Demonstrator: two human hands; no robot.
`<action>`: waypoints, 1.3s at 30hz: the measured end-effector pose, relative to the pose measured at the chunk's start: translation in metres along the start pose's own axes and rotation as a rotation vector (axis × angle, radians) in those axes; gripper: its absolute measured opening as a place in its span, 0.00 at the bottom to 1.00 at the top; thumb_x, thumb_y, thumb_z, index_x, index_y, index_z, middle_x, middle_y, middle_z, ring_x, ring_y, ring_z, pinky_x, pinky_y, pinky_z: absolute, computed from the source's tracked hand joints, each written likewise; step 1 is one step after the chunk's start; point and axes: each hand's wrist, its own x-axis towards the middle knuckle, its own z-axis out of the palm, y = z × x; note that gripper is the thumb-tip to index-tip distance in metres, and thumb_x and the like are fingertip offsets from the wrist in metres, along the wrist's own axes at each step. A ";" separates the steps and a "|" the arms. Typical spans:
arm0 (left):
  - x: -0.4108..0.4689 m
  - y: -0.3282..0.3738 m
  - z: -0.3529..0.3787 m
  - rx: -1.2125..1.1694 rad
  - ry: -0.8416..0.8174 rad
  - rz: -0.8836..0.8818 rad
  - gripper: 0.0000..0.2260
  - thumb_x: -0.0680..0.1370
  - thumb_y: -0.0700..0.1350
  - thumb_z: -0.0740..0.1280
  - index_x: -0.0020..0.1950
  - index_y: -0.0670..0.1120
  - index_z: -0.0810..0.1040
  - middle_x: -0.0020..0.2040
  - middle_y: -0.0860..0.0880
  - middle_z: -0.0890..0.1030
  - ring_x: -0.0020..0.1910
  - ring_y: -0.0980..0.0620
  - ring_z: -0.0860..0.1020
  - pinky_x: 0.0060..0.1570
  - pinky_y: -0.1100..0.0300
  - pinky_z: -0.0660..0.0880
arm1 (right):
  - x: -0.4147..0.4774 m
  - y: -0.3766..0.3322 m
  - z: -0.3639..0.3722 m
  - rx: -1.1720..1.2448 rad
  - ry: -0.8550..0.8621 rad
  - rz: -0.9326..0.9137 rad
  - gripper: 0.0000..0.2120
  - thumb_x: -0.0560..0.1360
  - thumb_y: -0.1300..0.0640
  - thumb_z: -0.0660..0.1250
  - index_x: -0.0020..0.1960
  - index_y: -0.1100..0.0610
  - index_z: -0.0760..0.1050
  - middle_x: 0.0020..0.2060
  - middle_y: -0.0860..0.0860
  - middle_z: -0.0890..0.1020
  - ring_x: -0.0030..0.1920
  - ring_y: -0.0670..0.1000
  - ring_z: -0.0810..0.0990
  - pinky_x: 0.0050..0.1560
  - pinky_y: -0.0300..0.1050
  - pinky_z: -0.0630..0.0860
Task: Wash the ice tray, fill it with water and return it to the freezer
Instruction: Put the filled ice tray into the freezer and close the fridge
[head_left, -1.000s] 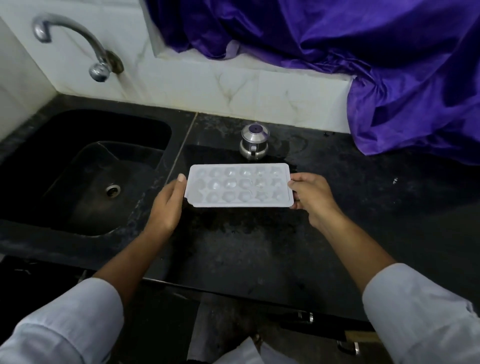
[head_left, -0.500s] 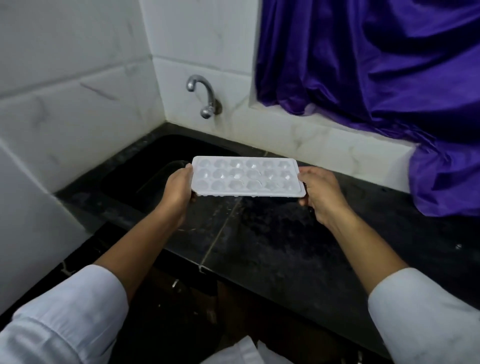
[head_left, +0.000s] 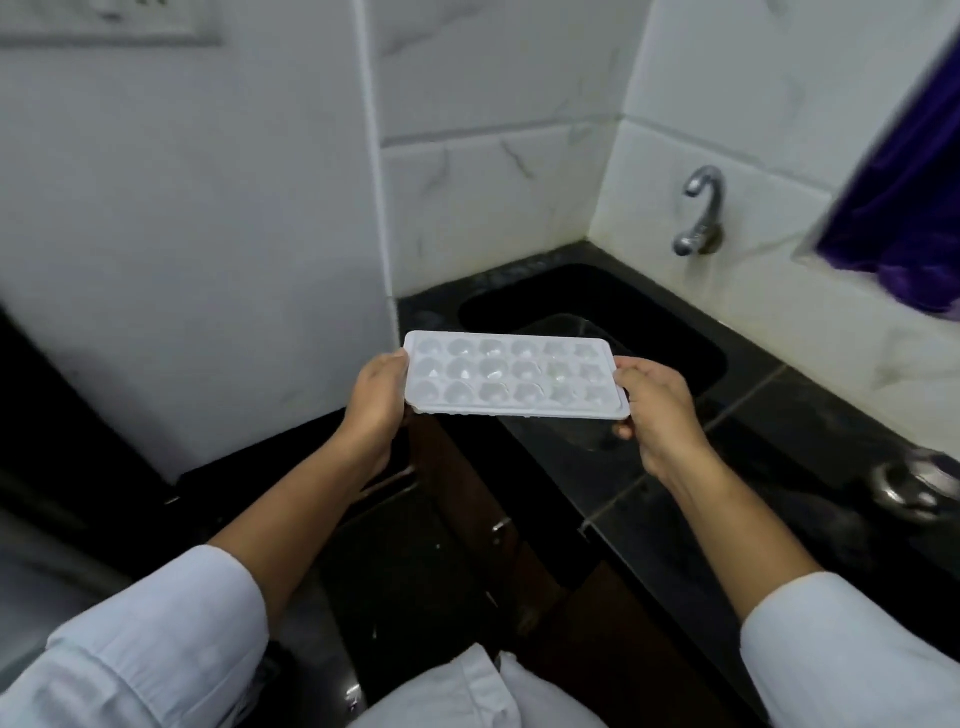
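Above the near edge of the sink (head_left: 524, 304), I hold the tray (head_left: 511, 376) in the air, cups up and about level. My left hand (head_left: 376, 400) grips its left end with the thumb on the rim. My right hand (head_left: 657, 410) pinches the right end, fingers curled beneath. The hands are apart, one at each end. Whether the cups hold water I cannot tell. Behind the sink a tap (head_left: 701, 213) juts from the tiles. Right of the sink are the counter (head_left: 779, 415), a steel vessel (head_left: 919, 483) and a purple cloth (head_left: 909, 208).
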 end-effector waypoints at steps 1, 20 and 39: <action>-0.003 -0.002 -0.014 -0.010 0.041 0.005 0.15 0.88 0.47 0.55 0.49 0.44 0.77 0.34 0.53 0.79 0.31 0.56 0.74 0.30 0.63 0.69 | 0.002 -0.001 0.014 -0.004 -0.037 -0.004 0.13 0.79 0.66 0.61 0.51 0.57 0.84 0.34 0.52 0.86 0.28 0.48 0.73 0.22 0.40 0.62; -0.132 -0.043 -0.174 -0.316 0.936 -0.002 0.12 0.87 0.46 0.59 0.48 0.47 0.77 0.39 0.52 0.82 0.32 0.58 0.79 0.31 0.64 0.72 | -0.018 -0.017 0.246 -0.115 -0.865 -0.027 0.11 0.83 0.64 0.59 0.54 0.56 0.80 0.40 0.53 0.88 0.24 0.44 0.73 0.21 0.39 0.63; -0.367 -0.103 -0.206 -0.421 1.752 -0.102 0.14 0.88 0.47 0.58 0.46 0.46 0.76 0.35 0.54 0.81 0.32 0.58 0.79 0.32 0.64 0.73 | -0.236 0.025 0.389 -0.216 -1.687 -0.023 0.13 0.81 0.66 0.59 0.52 0.58 0.81 0.31 0.51 0.83 0.24 0.47 0.70 0.22 0.37 0.61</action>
